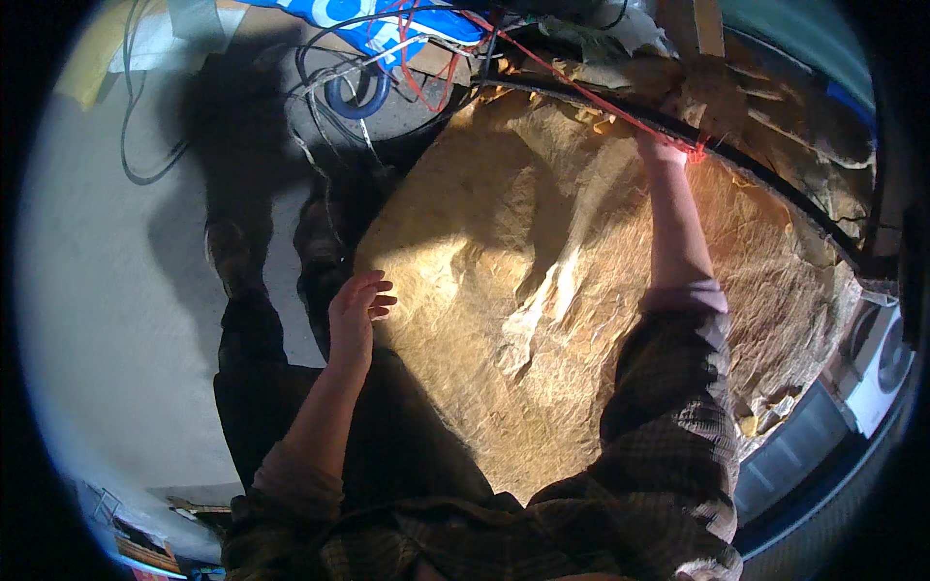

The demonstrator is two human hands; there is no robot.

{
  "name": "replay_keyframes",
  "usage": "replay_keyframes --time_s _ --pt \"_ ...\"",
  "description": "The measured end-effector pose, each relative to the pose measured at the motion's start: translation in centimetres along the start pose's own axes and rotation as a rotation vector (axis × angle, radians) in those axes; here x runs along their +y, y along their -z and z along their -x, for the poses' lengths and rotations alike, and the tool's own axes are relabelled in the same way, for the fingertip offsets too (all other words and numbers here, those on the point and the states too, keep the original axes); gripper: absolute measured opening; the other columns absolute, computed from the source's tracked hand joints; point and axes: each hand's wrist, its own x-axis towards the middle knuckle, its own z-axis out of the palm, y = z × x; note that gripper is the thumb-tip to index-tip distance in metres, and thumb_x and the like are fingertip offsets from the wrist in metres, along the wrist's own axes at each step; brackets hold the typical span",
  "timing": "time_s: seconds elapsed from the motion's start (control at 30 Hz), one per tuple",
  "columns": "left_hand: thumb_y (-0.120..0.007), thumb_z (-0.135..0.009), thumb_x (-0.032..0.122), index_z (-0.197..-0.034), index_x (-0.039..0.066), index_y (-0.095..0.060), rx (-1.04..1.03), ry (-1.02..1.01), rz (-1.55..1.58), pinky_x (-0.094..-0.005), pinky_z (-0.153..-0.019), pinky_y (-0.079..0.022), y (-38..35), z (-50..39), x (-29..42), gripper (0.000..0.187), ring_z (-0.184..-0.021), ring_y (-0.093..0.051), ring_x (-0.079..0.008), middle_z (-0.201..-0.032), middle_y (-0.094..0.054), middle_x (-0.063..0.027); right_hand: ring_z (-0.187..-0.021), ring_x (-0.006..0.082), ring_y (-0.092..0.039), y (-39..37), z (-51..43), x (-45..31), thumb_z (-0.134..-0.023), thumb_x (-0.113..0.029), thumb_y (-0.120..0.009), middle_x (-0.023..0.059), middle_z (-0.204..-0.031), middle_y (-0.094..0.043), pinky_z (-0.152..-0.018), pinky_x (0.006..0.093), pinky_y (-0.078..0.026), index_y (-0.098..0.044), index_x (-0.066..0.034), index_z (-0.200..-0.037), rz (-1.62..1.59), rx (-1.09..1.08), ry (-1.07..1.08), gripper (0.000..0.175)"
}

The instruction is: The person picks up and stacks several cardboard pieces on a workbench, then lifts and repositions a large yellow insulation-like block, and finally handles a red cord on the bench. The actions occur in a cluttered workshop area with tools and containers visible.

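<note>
A large, wrinkled golden-brown sheet [508,290], paper-like or hide-like, spreads before me with torn edges at its top and right. My left hand [361,301] hangs at the sheet's left edge, fingers apart, holding nothing. My right hand [667,131] reaches to the sheet's upper edge, beneath a dark curved bar [770,181]; the bar and shadow hide most of its fingers, so I cannot tell what it grips. Red cord [567,80] runs along the bar and is knotted close to my right wrist.
Tangled black and white cables [312,94] and a blue ring [357,94] lie at the top, beside a blue plastic bag [327,11]. A cardboard piece [697,72] is at upper right. A white appliance [879,363] stands at the right. Pale floor [94,290] is on the left.
</note>
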Motion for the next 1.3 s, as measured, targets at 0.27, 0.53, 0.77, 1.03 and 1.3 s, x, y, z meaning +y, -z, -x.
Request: replay_keyframes --time_s 0.27,0.53,0.77,1.03,1.3 --pt "-0.044 -0.081 0.016 -0.102 0.003 -0.056 0.006 0.015 0.055 -0.0279 -0.068 -0.042 -0.2 -0.2 -0.4 0.027 -0.075 -0.059 -0.0166 -0.090 -0.060 -0.0086 -0.084 0.0273 -0.057 8.0 4.6 -11.9 -0.075 -0.019 -0.052 0.0113 -0.084 -0.060 -0.076 0.0358 -0.048 -0.059 -0.0064 -0.092 -0.313 -0.309 0.399 0.022" --pt "-0.047 -0.082 0.021 -0.103 0.003 -0.056 0.033 0.036 0.010 -0.0272 -0.068 -0.044 0.0 -0.7 -0.7 0.029 -0.077 -0.060 -0.0159 -0.092 -0.060 -0.0074 -0.090 0.0285 -0.058 5.6 -14.0 -10.0 -0.077 -0.017 -0.051 0.0175 -0.093 -0.060 -0.075 0.0377 -0.048 -0.059 -0.0044 -0.090 0.094 -0.736 0.125 0.021" --pt "-0.048 -0.082 0.021 -0.102 0.003 -0.057 0.046 0.040 0.058 -0.0271 -0.067 -0.044 -0.1 -1.4 0.1 0.028 -0.077 -0.060 -0.0162 -0.090 -0.060 -0.0069 -0.093 0.0292 -0.058 5.4 -14.4 -8.4 -0.078 -0.019 -0.051 0.0172 -0.096 -0.060 -0.079 0.0396 -0.046 -0.059 -0.0044 -0.098 0.141 -0.741 0.134 0.026" --pt "-0.045 -0.083 0.015 -0.101 0.003 -0.057 0.069 0.065 0.082 -0.0275 -0.066 -0.043 -1.4 -2.4 0.3 0.025 -0.075 -0.059 -0.0169 -0.090 -0.060 -0.0087 -0.095 0.0301 -0.057 5.5 -11.8 -5.5 -0.078 -0.030 -0.054 0.0152 -0.096 -0.061 -0.078 0.0421 -0.046 -0.059 -0.0043 -0.100 0.339 -0.788 0.323 0.034" --pt "-0.044 -0.082 0.013 -0.101 0.002 -0.057 0.096 0.062 0.069 -0.0277 -0.066 -0.043 -0.2 -2.9 -0.3 0.026 -0.075 -0.058 -0.0166 -0.090 -0.060 -0.0099 -0.085 0.0326 -0.059 0.6 -15.5 -0.4 -0.076 -0.021 -0.054 0.0152 -0.090 -0.061 -0.072 0.0430 -0.047 -0.060 -0.0064 -0.092 0.311 -0.435 0.321 0.022"
